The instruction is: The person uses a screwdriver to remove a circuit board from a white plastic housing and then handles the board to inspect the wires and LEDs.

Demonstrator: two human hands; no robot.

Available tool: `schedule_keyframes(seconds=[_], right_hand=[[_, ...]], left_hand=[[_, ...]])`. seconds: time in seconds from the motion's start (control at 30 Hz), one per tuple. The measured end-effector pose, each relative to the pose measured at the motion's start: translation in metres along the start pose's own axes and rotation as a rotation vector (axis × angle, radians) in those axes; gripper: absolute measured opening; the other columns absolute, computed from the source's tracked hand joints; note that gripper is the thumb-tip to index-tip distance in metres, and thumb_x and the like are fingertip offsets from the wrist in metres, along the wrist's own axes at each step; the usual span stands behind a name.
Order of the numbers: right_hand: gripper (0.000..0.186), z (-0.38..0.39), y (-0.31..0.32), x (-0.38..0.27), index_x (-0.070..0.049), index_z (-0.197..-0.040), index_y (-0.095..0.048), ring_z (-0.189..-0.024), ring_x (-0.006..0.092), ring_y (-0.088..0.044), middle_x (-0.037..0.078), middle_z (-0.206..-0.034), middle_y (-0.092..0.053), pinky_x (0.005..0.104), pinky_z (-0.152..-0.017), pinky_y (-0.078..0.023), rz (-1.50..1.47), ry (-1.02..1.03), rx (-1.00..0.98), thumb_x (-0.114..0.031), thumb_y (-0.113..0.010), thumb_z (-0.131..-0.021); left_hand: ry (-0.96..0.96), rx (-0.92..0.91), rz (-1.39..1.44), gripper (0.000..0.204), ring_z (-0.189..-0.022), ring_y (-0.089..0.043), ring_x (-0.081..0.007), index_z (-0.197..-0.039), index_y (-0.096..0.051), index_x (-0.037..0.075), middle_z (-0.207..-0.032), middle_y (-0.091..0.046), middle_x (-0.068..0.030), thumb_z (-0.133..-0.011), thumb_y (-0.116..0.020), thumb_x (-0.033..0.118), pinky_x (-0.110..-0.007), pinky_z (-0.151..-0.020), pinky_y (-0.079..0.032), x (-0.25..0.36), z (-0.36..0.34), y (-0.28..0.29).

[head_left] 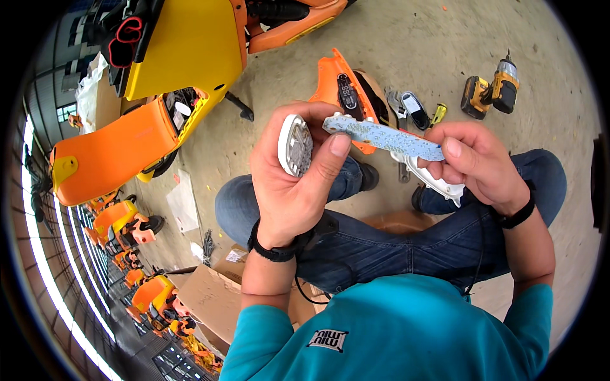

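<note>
My left hand (295, 178) grips a white rounded lamp housing (295, 145) and pinches the left end of a long pale blue circuit strip (381, 134) with its thumb. My right hand (473, 162) holds the strip's right end between thumb and fingers, and a white plastic cover piece (435, 181) sticks out below its fingers. The strip runs nearly level between both hands, above my knees in blue jeans. Both wrists wear black bands.
On the concrete floor lie an orange panel with a dark display (346, 89), a yellow-black cordless drill (489, 94), a small dark part (416, 109) and a yellow-handled tool (437, 114). Yellow and orange vehicle bodies (184, 51) stand at upper left. Cardboard boxes (213, 289) sit at my left.
</note>
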State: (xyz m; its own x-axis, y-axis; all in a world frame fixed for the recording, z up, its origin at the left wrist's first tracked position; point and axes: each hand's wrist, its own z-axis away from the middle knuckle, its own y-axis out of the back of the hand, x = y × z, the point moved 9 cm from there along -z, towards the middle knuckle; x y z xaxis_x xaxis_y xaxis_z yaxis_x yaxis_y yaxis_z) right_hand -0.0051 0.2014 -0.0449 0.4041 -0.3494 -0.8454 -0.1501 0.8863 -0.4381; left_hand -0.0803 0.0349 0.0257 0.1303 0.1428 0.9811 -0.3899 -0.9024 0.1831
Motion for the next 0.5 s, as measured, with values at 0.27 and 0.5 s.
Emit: schedule_keyframes(seconds=[0.27, 0.5], right_hand=[[0.041, -0.0007, -0.0029, 0.0097, 0.004, -0.095, -0.064, -0.055, 0.0011, -0.038, 0.001, -0.071, -0.057, 0.0168, -0.05, -0.031, -0.159, -0.034, -0.03, -0.034, -0.05, -0.096], [0.04, -0.0013, -0.0036, 0.0099, 0.004, -0.096, -0.064, -0.056, 0.0012, -0.039, 0.001, -0.072, -0.057, 0.0166, -0.05, -0.03, -0.171, -0.026, -0.029, -0.034, -0.05, -0.096]], left_hand=[[0.006, 0.012, 0.086, 0.02, -0.069, -0.055, -0.0099, -0.103, -0.054, -0.001, -0.086, -0.059, -0.0064, -0.087, -0.063, 0.008, -0.021, -0.063, -0.044, 0.0002, -0.0002, 0.0028], [-0.002, 0.014, 0.122, 0.017, -0.071, -0.056, -0.0118, -0.101, -0.053, 0.0, -0.09, -0.06, -0.0088, -0.087, -0.061, 0.005, -0.023, -0.064, -0.045, -0.0009, 0.0001, 0.0048]])
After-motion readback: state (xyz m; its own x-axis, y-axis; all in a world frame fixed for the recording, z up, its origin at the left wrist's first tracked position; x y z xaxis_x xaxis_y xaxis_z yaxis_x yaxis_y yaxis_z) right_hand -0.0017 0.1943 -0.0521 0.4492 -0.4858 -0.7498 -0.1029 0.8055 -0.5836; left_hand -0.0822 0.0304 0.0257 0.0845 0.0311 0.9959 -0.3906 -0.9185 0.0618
